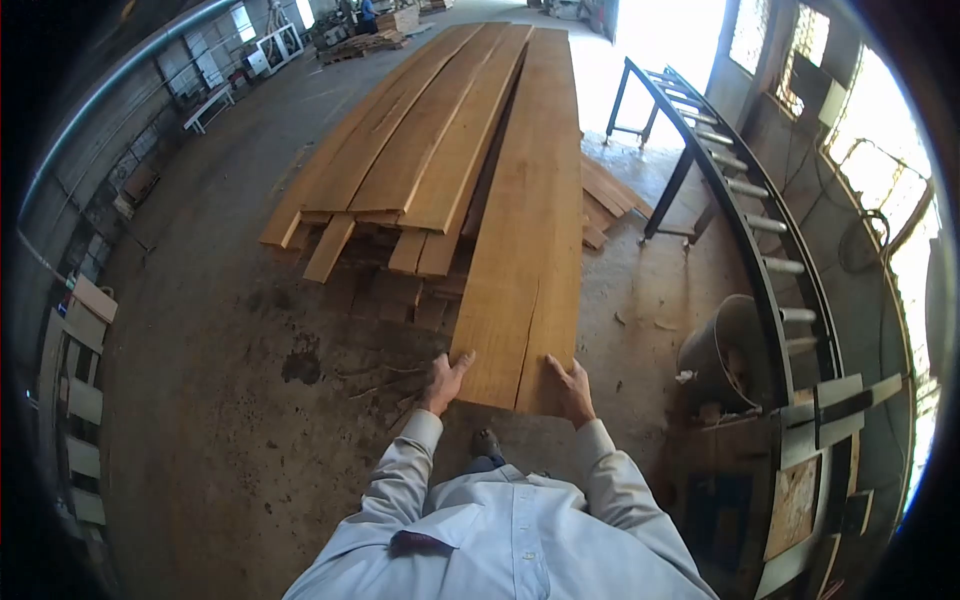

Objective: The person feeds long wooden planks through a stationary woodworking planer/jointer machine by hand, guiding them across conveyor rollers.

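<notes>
A long, wide wooden plank (530,240) runs away from me, its near end between my hands. A dark crack splits the plank lengthwise near that end. My left hand (446,381) grips the left edge, thumb on top, fingers hidden beneath. On the opposite edge, my right hand (571,388) holds the plank the same way. The far part of the plank lies over a stack of boards (400,160), whose near ends stick out unevenly to the left.
A roller conveyor (745,188) on dark legs stands at the right, with a round bin (725,350) beside it. Shorter boards (608,190) lie on the floor right of the stack. A machine frame (815,450) is at lower right. Another person (368,16) is far back.
</notes>
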### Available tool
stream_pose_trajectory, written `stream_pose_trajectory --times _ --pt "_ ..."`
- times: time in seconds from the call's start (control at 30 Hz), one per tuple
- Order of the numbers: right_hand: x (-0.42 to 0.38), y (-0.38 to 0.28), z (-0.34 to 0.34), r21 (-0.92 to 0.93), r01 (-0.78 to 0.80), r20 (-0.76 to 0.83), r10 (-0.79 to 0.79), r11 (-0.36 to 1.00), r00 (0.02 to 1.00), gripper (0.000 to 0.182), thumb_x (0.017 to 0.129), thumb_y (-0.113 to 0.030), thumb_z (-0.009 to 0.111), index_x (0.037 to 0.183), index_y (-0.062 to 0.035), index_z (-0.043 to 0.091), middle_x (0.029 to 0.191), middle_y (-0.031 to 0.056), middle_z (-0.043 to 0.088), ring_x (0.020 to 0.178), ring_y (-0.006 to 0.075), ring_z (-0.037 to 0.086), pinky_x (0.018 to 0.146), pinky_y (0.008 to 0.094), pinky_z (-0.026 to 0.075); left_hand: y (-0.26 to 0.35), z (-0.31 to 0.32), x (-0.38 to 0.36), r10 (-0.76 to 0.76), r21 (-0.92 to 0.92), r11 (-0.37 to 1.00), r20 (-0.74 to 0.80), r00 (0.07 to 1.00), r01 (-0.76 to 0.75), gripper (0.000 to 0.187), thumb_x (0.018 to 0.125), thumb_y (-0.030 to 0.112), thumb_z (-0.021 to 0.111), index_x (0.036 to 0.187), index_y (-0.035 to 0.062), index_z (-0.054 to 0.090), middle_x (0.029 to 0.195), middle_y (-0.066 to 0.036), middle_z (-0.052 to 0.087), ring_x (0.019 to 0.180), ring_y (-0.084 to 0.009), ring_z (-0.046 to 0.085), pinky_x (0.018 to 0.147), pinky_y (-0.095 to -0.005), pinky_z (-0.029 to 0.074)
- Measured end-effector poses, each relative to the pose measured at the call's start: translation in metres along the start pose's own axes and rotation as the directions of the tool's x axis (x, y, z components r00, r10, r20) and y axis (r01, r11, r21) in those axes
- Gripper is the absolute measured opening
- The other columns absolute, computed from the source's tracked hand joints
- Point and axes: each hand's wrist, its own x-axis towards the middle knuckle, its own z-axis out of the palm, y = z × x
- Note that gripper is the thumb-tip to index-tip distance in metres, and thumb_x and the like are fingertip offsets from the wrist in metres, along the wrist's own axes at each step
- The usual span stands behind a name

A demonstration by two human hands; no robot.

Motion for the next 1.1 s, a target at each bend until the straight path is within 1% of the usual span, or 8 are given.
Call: stream_pose_trajectory --times 0.13,0.23,0.3,0.47,0.57,0.7,1.0,1.1 --pt "-0.034 0.006 -0.017 -0.134 -0.001 -0.03 -0.003 0.991 1.0 0.039 0.095 -0.03 0.067 0.117 0.0022 0.061 0.102 0.0053 0.069 0.088 0.012 0.062 0.077 0.0291 0.052 -0.041 0.031 -0.022 0.168 0.18 0.975 -0.206 0.964 -0.132 0.08 0.085 0.067 0.062 0.099 -0.0121 0.061 0.096 -0.032 0.066 0.093 -0.0468 0.064 0.078 -0.0478 0.05" --pt "-0.082 0.004 -0.024 -0.115 0.005 -0.041 -0.01 0.993 0.999 0.04 0.093 -0.03 0.068 0.115 0.002 0.062 0.103 0.0056 0.069 0.089 0.0119 0.062 0.078 0.0293 0.052 -0.072 0.048 -0.068 0.109 0.139 0.987 -0.242 0.964 -0.077 0.084 0.085 0.07 0.058 0.108 -0.0117 0.059 0.105 -0.035 0.063 0.101 -0.0482 0.061 0.084 -0.0499 0.049" --pt "-0.109 0.02 -0.032 -0.154 -0.038 -0.083 0.026 0.987 0.996 0.039 0.092 -0.029 0.069 0.115 0.0016 0.063 0.104 0.0057 0.069 0.09 0.0122 0.062 0.079 0.0296 0.052 -0.049 0.035 -0.108 -0.027 0.199 0.979 -0.072 0.997 0.041 0.091 0.084 0.073 0.056 0.112 -0.0137 0.057 0.113 -0.037 0.059 0.109 -0.0475 0.059 0.088 -0.0497 0.048" --pt "-0.163 0.044 -0.045 -0.269 -0.16 -0.183 0.113 0.95 0.977 0.055 0.084 -0.038 0.076 0.118 0.0034 0.061 0.108 0.0161 0.071 0.098 0.023 0.067 0.086 0.0338 0.051 -0.071 0.037 -0.143 -0.235 0.175 0.957 -0.007 0.972 0.233 0.095 0.082 0.077 0.054 0.095 -0.0165 0.062 0.097 -0.036 0.064 0.098 -0.0466 0.064 0.082 -0.0499 0.051" --pt "-0.177 0.035 -0.035 -0.339 -0.178 -0.222 0.106 0.924 0.969 0.054 0.083 -0.034 0.079 0.118 0.0029 0.061 0.107 0.014 0.07 0.093 0.0198 0.067 0.081 0.0321 0.053 -0.119 0.063 -0.14 -0.069 0.126 0.988 -0.156 0.985 0.089 0.092 0.081 0.077 0.057 0.085 -0.015 0.063 0.088 -0.035 0.064 0.088 -0.0445 0.066 0.072 -0.0486 0.052" --pt "-0.183 0.011 -0.022 -0.343 -0.227 -0.275 0.134 0.911 0.952 0.057 0.079 -0.032 0.083 0.118 0.0031 0.06 0.108 0.0129 0.069 0.091 0.0183 0.067 0.079 0.0313 0.054 -0.106 0.072 -0.145 0.008 0.096 0.995 -0.294 0.956 0.022 0.088 0.08 0.076 0.061 0.077 -0.012 0.061 0.08 -0.031 0.063 0.076 -0.0381 0.064 0.064 -0.0469 0.05" --pt "-0.18 0.073 0.032 -0.293 -0.197 -0.337 0.092 0.936 0.937 0.055 0.08 -0.032 0.083 0.117 0.0023 0.06 0.104 0.0098 0.07 0.092 0.0156 0.065 0.08 0.03 0.054 -0.147 0.015 -0.109 0.064 0.171 0.985 -0.22 0.973 -0.026 0.088 0.079 0.076 0.062 0.078 -0.0122 0.058 0.074 -0.024 0.062 0.073 -0.0343 0.062 0.068 -0.0458 0.05" --pt "-0.18 0.089 0.081 -0.166 -0.198 -0.319 0.137 0.966 0.938 0.051 0.084 -0.028 0.08 0.119 0.001 0.057 0.11 0.009 0.068 0.099 0.016 0.064 0.086 0.0313 0.052 -0.164 -0.025 -0.076 0.224 0.042 0.975 -0.181 0.958 -0.22 0.089 0.079 0.076 0.062 0.088 -0.0126 0.062 0.081 -0.026 0.066 0.08 -0.036 0.066 0.074 -0.0451 0.052"
